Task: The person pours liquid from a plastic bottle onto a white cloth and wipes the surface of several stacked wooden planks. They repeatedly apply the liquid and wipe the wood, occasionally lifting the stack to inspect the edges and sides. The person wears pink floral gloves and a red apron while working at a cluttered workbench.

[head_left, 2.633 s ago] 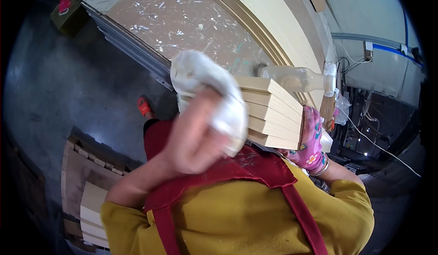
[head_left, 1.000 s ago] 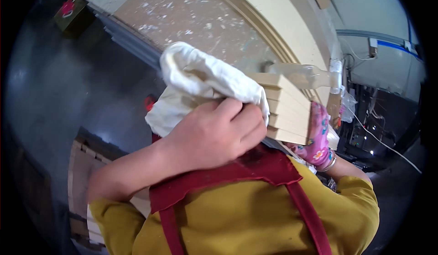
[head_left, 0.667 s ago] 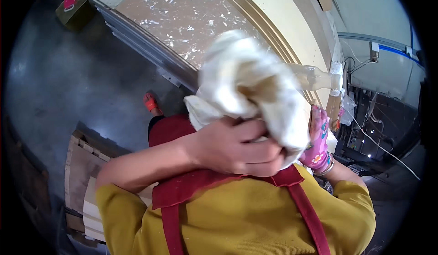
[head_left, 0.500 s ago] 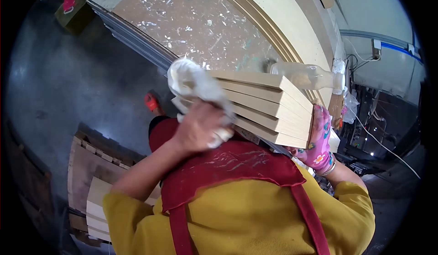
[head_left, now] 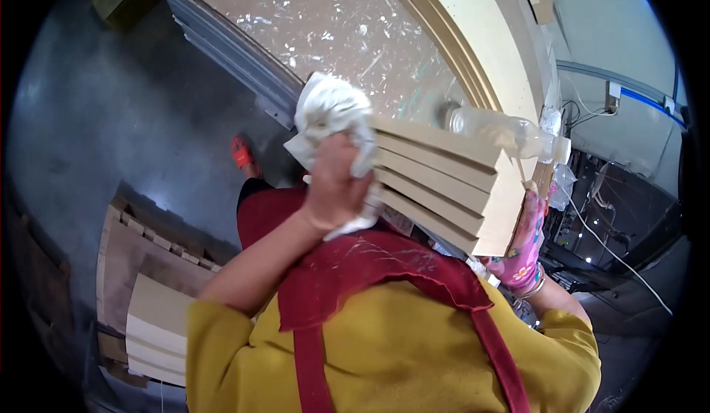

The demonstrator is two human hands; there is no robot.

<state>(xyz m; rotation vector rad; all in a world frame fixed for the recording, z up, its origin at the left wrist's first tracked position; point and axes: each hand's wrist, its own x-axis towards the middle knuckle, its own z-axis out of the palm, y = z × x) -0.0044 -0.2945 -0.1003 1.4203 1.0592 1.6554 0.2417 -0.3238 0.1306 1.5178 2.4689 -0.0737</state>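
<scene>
A stack of pale wooden boards (head_left: 440, 178) lies across in front of me, its edges stepped one under another. My left hand (head_left: 336, 191), bare and a little blurred, is closed around a crumpled white cloth (head_left: 334, 106) at the stack's left end. The cloth covers that end and hides part of the fingers. At the right end, my right hand (head_left: 522, 246) in a pink flowered glove grips the boards from the side; most of its fingers are hidden behind them.
A clear plastic bottle (head_left: 510, 132) lies on its side just behind the boards. The worktable (head_left: 325, 25) is strewn with white scraps. Long curved boards (head_left: 488, 36) run along its right. More boards (head_left: 155, 320) stand at lower left. A white cable (head_left: 621, 254) hangs at right.
My left hand and the cloth have moved up and slightly right. The boards' right end has shifted right and down, while my right hand keeps hold. The whole view has shifted slightly.
</scene>
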